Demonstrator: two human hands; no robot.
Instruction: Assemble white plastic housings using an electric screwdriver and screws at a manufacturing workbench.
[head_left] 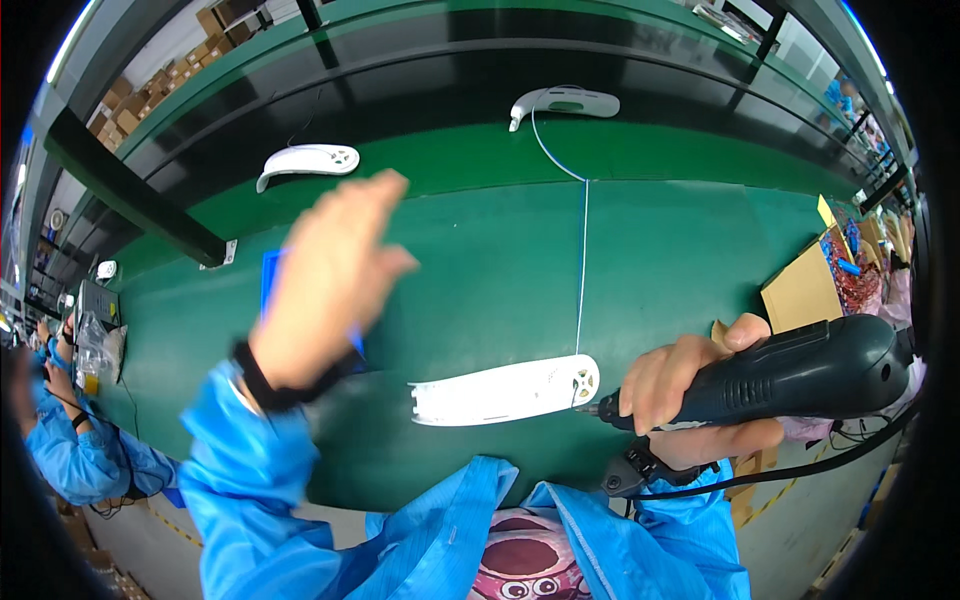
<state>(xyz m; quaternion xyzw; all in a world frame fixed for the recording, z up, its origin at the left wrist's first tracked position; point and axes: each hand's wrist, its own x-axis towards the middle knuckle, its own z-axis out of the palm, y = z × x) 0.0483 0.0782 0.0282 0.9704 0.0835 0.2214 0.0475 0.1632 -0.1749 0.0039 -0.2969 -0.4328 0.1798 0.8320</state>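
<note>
My right hand [665, 385] is wrapped round a dark electric screwdriver [790, 378]. The tool's bit points left, its tip close to the round end of a long white plastic casing [490, 393] that lies on the green mat. Whether the tip touches the casing I cannot tell. A thin pale cable [583, 260] runs from that end to a second white casing [585, 103] on the far ledge. My left hand [335, 265], slightly blurred, is raised with fingers stretched and thumb apart, holding nothing. Beneath it, a blue tray [268, 270] is mostly hidden.
Another curved white casing [310, 158] sits at the far left, near a green metal post [140, 190]. At the right stands an open cardboard box [800, 290] with small red and blue parts. A co-worker's blue sleeve [75, 455] shows at the left edge.
</note>
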